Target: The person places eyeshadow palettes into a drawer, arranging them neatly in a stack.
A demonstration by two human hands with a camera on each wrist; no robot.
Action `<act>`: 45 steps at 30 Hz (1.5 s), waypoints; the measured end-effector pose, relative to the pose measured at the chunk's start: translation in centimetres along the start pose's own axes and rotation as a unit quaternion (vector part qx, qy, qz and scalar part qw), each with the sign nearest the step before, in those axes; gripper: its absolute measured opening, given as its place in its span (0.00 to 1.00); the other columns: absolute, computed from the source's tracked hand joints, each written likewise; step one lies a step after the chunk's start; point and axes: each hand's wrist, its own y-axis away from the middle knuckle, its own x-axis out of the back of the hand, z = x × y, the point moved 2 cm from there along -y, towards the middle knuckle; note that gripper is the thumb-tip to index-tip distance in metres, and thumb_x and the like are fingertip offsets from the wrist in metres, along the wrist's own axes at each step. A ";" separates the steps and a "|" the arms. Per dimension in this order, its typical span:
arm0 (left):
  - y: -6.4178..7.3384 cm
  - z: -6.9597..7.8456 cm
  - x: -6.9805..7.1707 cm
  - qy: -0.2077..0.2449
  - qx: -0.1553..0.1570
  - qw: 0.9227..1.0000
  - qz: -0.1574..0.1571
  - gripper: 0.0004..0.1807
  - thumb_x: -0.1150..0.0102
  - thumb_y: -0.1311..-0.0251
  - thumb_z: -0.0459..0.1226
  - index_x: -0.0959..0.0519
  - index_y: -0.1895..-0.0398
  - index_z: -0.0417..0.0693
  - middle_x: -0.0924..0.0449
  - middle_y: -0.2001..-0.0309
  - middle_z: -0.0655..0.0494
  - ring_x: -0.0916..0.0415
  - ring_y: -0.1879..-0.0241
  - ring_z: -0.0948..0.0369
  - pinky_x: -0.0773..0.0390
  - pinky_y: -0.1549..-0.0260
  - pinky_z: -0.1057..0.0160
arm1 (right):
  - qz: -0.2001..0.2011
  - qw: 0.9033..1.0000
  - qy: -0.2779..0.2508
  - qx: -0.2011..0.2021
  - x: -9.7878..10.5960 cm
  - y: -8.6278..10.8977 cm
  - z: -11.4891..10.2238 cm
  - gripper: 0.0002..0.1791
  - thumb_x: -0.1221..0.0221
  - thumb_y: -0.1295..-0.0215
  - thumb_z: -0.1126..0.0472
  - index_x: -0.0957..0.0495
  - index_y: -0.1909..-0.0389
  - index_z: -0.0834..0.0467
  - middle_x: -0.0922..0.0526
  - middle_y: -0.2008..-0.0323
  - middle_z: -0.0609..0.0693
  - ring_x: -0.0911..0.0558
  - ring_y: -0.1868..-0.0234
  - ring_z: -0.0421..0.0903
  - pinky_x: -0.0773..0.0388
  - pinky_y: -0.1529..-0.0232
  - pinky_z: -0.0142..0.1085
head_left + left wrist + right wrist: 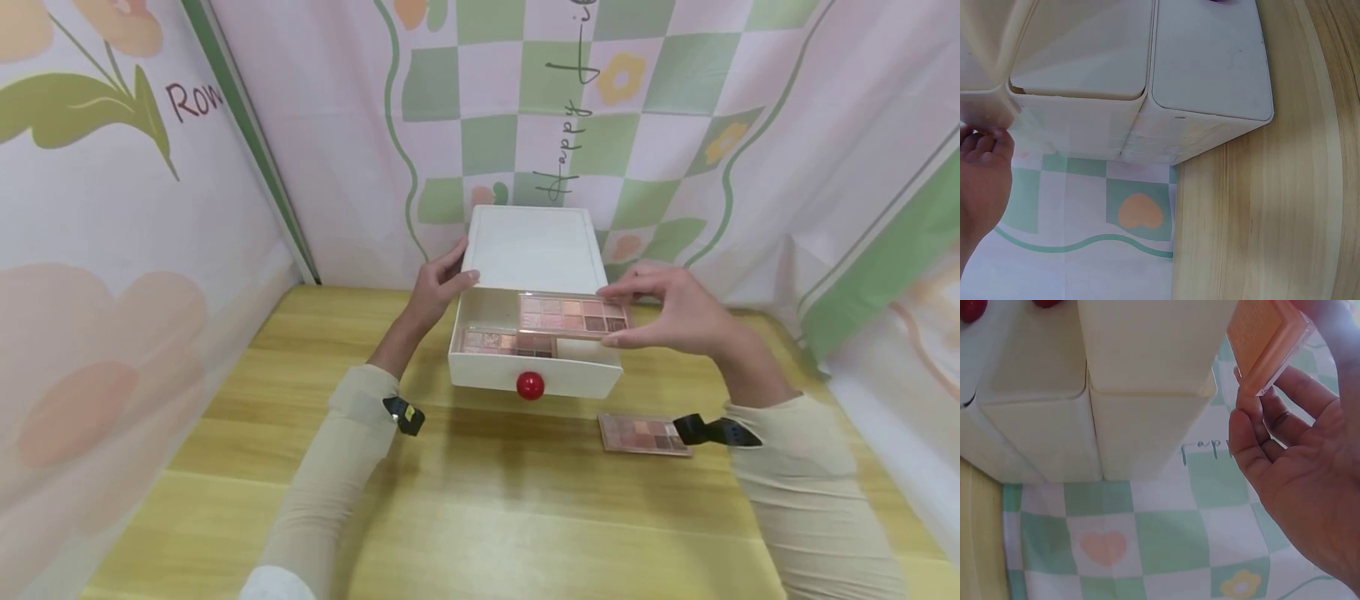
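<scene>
A white drawer cabinet stands on the table against the curtain, its top drawer pulled out by a red knob side. My left hand grips the cabinet's left front edge, thumb at the opening and fingers along the side wall. My right hand pinches an eyeshadow palette by its right end, tilted over the drawer. In the right wrist view the palette is seen edge-on between thumb and fingers. Another palette lies inside the drawer at the left front.
A further palette lies on the wooden table right of the drawer, near my right wrist. The patterned curtain hangs close behind the cabinet. Lower closed drawers show in the left wrist view.
</scene>
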 end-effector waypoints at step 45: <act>0.0 0.0 -0.2 0.000 0.002 1.000 0.008 0.39 0.47 0.33 0.34 0.48 0.22 0.33 0.53 0.18 0.41 0.49 0.19 0.50 0.40 0.21 0.59 | -0.099 0.991 0.088 -0.028 -5.3 -3.4 -3.8 0.23 0.22 0.53 0.55 0.12 0.55 0.58 0.14 0.64 0.47 0.19 0.63 0.44 0.21 0.61 0.34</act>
